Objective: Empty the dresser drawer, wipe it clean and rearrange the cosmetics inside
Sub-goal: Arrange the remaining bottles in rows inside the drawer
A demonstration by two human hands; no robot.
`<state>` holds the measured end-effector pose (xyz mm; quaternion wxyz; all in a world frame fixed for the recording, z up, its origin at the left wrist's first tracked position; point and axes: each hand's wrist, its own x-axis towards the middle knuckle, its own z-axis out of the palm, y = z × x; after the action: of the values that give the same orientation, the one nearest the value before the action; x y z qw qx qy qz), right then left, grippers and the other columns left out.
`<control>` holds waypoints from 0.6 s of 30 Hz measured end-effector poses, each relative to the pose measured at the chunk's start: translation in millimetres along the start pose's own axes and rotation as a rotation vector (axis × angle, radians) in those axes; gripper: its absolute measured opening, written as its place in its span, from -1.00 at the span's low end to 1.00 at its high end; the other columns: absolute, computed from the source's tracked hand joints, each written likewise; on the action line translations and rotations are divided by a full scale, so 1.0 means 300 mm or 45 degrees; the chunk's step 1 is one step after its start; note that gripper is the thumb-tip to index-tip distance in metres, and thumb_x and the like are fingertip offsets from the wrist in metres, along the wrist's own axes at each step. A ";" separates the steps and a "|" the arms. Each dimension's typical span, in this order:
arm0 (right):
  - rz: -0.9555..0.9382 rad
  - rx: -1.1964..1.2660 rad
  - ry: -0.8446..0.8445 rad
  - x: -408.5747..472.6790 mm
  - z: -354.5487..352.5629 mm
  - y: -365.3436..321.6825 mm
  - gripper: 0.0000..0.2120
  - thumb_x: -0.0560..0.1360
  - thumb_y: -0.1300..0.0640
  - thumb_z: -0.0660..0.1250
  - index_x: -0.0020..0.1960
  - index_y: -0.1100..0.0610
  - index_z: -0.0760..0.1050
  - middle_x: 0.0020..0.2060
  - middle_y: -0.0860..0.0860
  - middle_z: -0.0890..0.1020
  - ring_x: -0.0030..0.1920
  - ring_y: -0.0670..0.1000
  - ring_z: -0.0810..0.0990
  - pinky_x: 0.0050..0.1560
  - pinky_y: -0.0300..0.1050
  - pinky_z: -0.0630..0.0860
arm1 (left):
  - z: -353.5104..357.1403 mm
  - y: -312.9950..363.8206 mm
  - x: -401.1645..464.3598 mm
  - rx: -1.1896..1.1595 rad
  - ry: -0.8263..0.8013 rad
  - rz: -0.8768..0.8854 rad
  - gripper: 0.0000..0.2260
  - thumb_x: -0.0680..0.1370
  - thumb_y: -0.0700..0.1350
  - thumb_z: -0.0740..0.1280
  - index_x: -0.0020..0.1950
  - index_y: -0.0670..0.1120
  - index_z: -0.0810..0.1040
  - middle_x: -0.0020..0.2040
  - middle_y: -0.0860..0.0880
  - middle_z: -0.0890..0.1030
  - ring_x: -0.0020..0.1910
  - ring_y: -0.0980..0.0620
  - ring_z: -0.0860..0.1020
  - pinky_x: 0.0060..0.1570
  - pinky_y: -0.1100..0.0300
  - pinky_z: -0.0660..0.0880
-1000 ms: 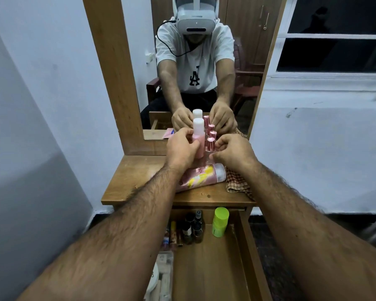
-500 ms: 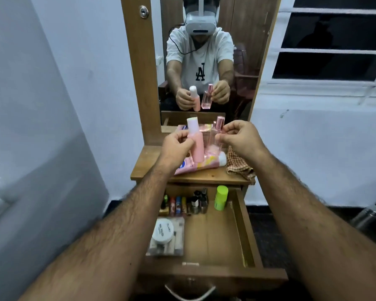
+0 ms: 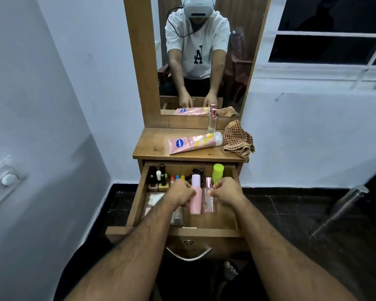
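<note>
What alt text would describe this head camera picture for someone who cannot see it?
A person's left hand holds a pink bottle and the right hand a clear pink-capped bottle upright in an open dresser drawer of cosmetics. Above, the dresser top carries a pink tube, a perfume bottle and a checked cloth.

Both forearms extended forward; left grip point(image 3: 180, 193) and right grip point(image 3: 226, 191) curled, knuckles up.
</note>
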<state>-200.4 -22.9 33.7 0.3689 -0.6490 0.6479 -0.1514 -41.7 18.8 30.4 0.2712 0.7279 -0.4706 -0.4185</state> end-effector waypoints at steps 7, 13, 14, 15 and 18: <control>0.124 -0.010 -0.078 0.024 0.073 0.034 -0.89 0.49 0.15 0.47 -0.10 0.16 0.56 -0.24 0.06 0.62 -0.27 -0.01 0.57 -0.11 -0.05 0.63 | 0.032 -0.017 0.019 0.219 0.001 -0.168 -0.80 0.59 -0.21 0.33 0.18 -0.25 0.55 0.04 -0.19 0.63 -0.06 -0.13 0.67 -0.05 -0.06 0.66; 0.168 0.006 -0.130 0.050 0.103 0.045 -0.87 0.48 0.19 0.47 -0.16 0.15 0.53 -0.22 0.10 0.63 -0.24 0.05 0.61 -0.10 0.05 0.69 | 0.062 -0.006 0.028 0.409 0.052 -0.231 -0.76 0.60 -0.14 0.34 0.22 -0.22 0.53 0.06 -0.17 0.62 -0.02 -0.11 0.65 -0.02 0.01 0.65; 0.166 -0.003 -0.134 0.050 0.105 0.045 -0.89 0.49 0.19 0.45 -0.14 0.16 0.54 -0.22 0.10 0.63 -0.23 0.05 0.62 -0.09 0.05 0.69 | 0.066 -0.002 0.027 0.448 0.071 -0.231 -0.73 0.59 -0.12 0.36 0.24 -0.22 0.52 0.10 -0.17 0.61 0.02 -0.11 0.64 -0.02 0.01 0.65; 0.162 -0.009 -0.138 0.049 0.104 0.045 -0.91 0.50 0.18 0.45 -0.10 0.18 0.56 -0.20 0.10 0.63 -0.22 0.05 0.62 -0.09 0.03 0.68 | 0.069 0.000 0.026 0.493 0.088 -0.223 -0.70 0.58 -0.10 0.37 0.26 -0.21 0.51 0.13 -0.17 0.60 0.05 -0.12 0.62 -0.03 0.03 0.64; 0.157 0.001 -0.131 0.052 0.102 0.047 -0.88 0.50 0.15 0.45 -0.04 0.20 0.59 -0.17 0.10 0.66 -0.16 0.06 0.65 -0.06 0.03 0.67 | 0.081 0.004 0.031 0.592 0.125 -0.206 -0.70 0.59 -0.06 0.34 0.26 -0.18 0.52 0.14 -0.15 0.59 0.05 -0.09 0.59 -0.20 0.13 0.54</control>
<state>-188.3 -27.6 -1.2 0.4106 -0.6146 0.6669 -0.0950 -61.1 9.8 15.8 0.0846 0.8254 -0.4809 -0.2832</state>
